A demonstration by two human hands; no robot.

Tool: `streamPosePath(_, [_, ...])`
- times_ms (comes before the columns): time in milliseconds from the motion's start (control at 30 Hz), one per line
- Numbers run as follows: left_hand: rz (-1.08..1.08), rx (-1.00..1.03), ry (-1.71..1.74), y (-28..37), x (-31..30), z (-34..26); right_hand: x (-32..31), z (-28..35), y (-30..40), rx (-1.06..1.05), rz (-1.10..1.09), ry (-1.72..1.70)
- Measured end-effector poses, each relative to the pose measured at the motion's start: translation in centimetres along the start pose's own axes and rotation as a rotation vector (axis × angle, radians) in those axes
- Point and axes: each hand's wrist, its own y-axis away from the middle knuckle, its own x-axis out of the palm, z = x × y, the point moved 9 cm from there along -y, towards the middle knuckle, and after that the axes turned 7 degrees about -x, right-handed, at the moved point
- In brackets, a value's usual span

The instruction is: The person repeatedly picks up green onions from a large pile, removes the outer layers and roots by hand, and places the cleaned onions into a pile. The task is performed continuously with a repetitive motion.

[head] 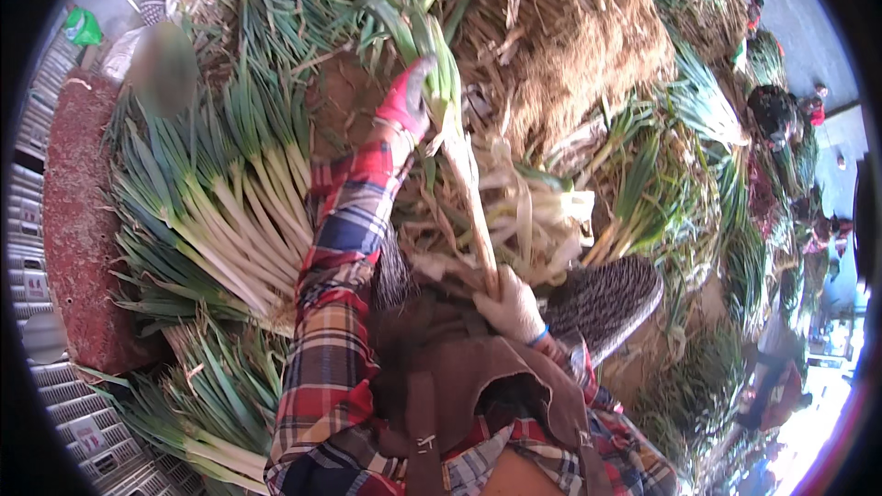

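Observation:
A long leek or large green onion with dry outer skin runs between my two gloved hands. My left hand, in a pink and grey glove, grips it where the green leaves begin. The white-gloved right hand is closed around its lower, root end. Beneath it lies a heap of stripped skins and leaves. Cleaned stalks with white shafts are laid side by side to the left of my left forearm. A big bundle of unpeeled stalks with tangled roots lies beyond my hands.
A worn red padded block stands at the far left beside white plastic crates. More green stalks lie at the lower left. Further bundles line the right, where other people are at work. A green bag is at the upper left.

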Motion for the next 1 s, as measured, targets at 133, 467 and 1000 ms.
streamPosePath(133, [-0.041, 0.147, -0.053, 0.9, 2.3, -0.5, 0.0, -2.1, 0.1, 0.063, 0.176, -0.303])
streamPosePath(467, [0.514, -0.227, -0.405, -1.8, 25.7, 10.4, -22.2, -8.1, 1.4, -0.108, -0.365, -0.172])
streamPosePath(1000, [-0.088, -0.463, -0.384, -9.0, 8.0, 20.7, -42.6, -46.1, 12.1, 0.285, -1.296, -0.006])
